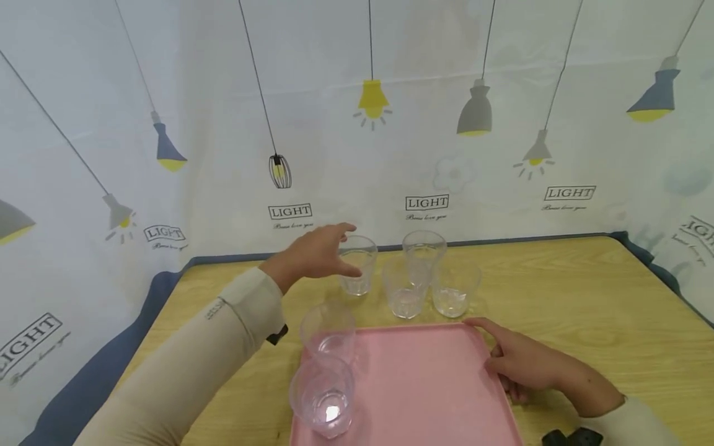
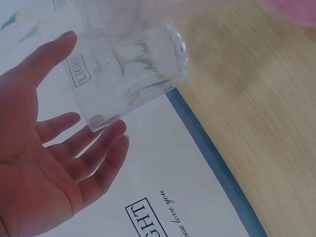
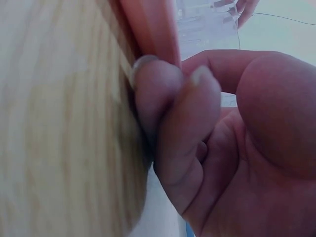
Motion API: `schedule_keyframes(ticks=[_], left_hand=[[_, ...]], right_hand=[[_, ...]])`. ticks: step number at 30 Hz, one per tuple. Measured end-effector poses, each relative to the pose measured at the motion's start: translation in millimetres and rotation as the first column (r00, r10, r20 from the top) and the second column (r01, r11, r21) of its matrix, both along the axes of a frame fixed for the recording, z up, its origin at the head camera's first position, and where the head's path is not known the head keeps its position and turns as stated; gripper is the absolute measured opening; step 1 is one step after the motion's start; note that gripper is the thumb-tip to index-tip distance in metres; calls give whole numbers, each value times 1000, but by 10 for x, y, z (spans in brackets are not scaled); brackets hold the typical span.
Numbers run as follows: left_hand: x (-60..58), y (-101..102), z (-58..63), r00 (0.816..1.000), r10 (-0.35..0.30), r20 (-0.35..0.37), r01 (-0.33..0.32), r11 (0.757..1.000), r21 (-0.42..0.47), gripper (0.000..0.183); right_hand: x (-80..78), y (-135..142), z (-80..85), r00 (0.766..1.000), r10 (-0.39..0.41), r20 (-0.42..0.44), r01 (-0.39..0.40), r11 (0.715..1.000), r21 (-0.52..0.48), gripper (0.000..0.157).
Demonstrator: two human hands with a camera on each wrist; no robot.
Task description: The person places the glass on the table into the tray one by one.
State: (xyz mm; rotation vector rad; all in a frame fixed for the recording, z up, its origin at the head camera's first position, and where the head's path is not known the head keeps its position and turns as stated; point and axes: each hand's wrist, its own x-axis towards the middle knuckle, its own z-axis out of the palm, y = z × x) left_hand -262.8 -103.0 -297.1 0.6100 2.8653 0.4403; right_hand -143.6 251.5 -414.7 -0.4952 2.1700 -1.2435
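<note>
My left hand [image 1: 320, 253] reaches to the back of the table, thumb and fingers spread at the sides of a clear plastic cup [image 1: 358, 279]. In the left wrist view the fingertips are right at the rim of the cup [image 2: 128, 74], and the hand's fingers are loosely bent. At the right side of the pink tray [image 1: 424, 378], my right hand [image 1: 530, 362] grips the edge, index finger stretched along the far corner. Its other fingers are curled against the side of the tray [image 3: 153, 29] in the right wrist view. Two clear cups, a farther one [image 1: 328, 337] and a nearer one [image 1: 322, 396], stand along the tray's left side.
Beside the reached-for cup stand three more clear cups: one behind [image 1: 425, 241], one in front [image 1: 406, 297] and one to the right [image 1: 454, 291]. A white cloth [image 1: 357, 167] printed with lamps rises behind the wooden table [image 1: 586, 291].
</note>
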Motion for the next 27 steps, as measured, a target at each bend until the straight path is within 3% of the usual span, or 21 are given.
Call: schedule_keyframes(ticks=[5, 18, 27], left_hand=[[72, 9, 40, 999, -48, 10, 48, 999, 25, 95], [333, 55, 168, 995, -85, -43, 84, 996, -28, 91], [512, 88, 170, 987, -154, -36, 154, 988, -12, 86]], right_hand=[[-11, 8, 8, 1000, 0, 4, 0, 1000, 0, 66], [2, -4, 35, 1000, 10, 17, -9, 1000, -5, 65], [15, -22, 51, 1000, 15, 5, -15, 1000, 0, 65]])
